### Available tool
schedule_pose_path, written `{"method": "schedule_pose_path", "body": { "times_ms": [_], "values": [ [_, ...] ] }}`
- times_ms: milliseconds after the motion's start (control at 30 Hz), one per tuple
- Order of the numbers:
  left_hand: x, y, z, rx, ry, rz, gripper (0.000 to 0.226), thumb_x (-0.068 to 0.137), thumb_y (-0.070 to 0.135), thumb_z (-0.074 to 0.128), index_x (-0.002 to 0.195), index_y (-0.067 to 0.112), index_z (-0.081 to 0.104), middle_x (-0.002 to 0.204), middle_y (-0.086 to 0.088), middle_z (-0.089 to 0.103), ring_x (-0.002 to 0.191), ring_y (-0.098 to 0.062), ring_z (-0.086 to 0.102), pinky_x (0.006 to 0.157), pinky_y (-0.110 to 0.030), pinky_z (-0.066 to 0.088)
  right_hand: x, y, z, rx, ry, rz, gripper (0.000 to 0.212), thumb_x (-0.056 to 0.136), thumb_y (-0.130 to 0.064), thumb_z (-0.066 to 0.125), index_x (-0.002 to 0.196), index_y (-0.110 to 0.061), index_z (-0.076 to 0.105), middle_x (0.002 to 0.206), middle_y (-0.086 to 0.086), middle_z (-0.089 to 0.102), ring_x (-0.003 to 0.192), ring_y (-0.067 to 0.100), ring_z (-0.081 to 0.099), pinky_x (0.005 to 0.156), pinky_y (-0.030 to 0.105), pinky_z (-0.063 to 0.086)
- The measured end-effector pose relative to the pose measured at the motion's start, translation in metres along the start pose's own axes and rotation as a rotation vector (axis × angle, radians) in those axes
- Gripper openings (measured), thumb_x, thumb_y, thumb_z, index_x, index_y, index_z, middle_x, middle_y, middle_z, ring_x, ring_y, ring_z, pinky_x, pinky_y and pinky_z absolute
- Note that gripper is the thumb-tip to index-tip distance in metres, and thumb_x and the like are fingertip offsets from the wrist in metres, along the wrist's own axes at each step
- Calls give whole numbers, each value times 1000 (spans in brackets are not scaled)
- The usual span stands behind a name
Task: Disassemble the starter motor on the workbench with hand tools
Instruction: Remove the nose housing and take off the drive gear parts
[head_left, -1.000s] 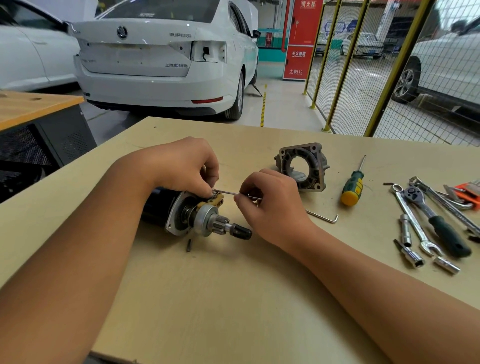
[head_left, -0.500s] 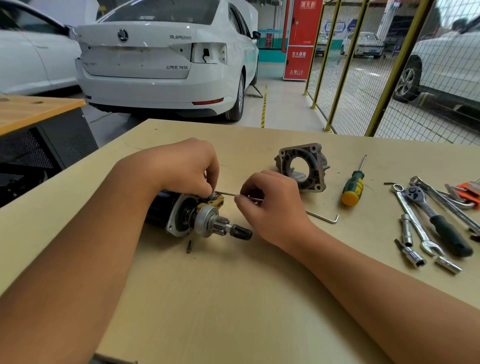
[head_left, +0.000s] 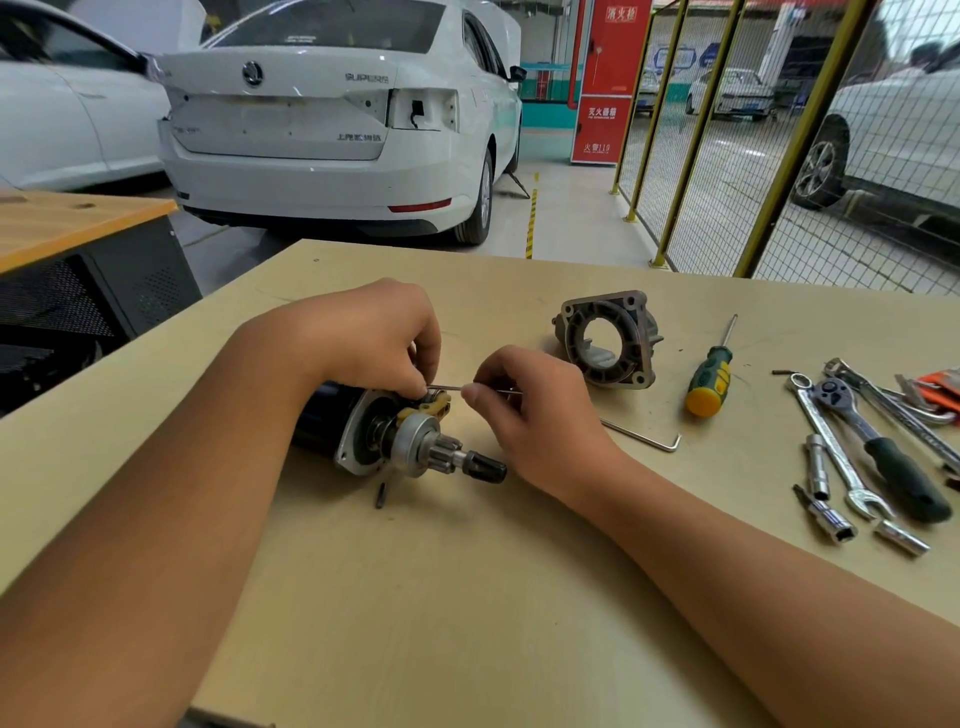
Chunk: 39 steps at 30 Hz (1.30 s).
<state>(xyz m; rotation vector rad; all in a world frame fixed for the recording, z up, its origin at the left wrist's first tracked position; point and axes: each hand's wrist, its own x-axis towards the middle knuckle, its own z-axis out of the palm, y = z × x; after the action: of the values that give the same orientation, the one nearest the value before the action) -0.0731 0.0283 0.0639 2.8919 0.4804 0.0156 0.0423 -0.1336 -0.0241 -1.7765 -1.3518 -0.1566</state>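
Both hands on one thin rod (head_left: 448, 387) at our starter motor (head_left: 387, 434).
Right hand (head_left: 530, 410) pinches it; left hand (head_left: 374, 338) fingers curl onto its inner end by the yellow fork. Motor lies mid-workbench (head_left: 467, 597), removed housing (head_left: 605, 338) and screwdriver (head_left: 709, 382) to the right.

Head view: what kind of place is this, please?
Most likely a car repair workshop, perhaps a training one. A white car with a missing tail lamp stands behind the workbench; wrenches and sockets lie beside a starter motor; yellow mesh fencing separates off more cars.
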Motion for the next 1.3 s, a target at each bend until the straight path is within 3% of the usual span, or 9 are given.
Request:
{"method": "schedule_pose_path", "body": {
  "times_ms": [100,233,400,600,833,1033,1167,1300],
  "values": [
    [0,-1,0,5,-5,12,21,82,22,83,68,35,75,95,9,76,91,-10,71,82,-42,63,1,0,4,30,-13,64,10,97,-30,65,92,-24,61,76,-19,57,72,3,53,65,15,40],
    [1,-2,1,20,-10,16,15,83,25,82,73,33,76,97,8,75,92,-12,71,82,-43,63,1,1,8,50,-60,115,12,99,-34,61,91,-28,55,72,-11,59,68,7,54,62,31,46],
    [3,-2,3,56,-17,17,7,86,24,80,81,29,76,93,9,73,89,-11,69,82,-42,62,2,-1,7,4,-120,99,19,101,-35,55,97,-19,64,73,-7,60,69,13,55,63,34,45],
    [3,-3,2,59,-39,26,9,86,24,79,80,28,74,88,10,73,85,-11,69,82,-45,60,2,-3,3,37,-144,92,19,100,-19,51,92,-12,67,73,0,64,72,22,59,67,40,49],
    [1,-3,0,-19,-33,21,11,79,18,77,75,28,75,86,9,74,84,-12,70,79,-46,62,-2,-3,1,56,-150,73,17,101,-21,54,93,-14,68,74,0,66,73,21,61,69,43,51],
    [0,-5,0,-53,-18,24,12,77,16,77,73,27,77,88,8,74,88,-12,70,82,-46,62,-3,-5,2,31,-100,61,11,97,-23,63,92,-18,71,70,-13,62,70,14,62,67,37,52],
    [1,-6,0,-50,-15,49,14,81,23,83,70,28,75,95,7,74,92,-13,70,84,-45,61,-4,-5,4,-89,-38,7,8,92,-22,70,92,-16,76,79,-4,71,73,19,62,68,39,51],
    [3,-7,1,-40,-5,58,15,82,26,84,70,29,75,94,5,73,91,-15,70,82,-44,61,-3,-10,6,-259,-12,-85,7,88,-19,75,89,-14,78,80,3,65,73,28,60,61,42,51]
  ]
}}
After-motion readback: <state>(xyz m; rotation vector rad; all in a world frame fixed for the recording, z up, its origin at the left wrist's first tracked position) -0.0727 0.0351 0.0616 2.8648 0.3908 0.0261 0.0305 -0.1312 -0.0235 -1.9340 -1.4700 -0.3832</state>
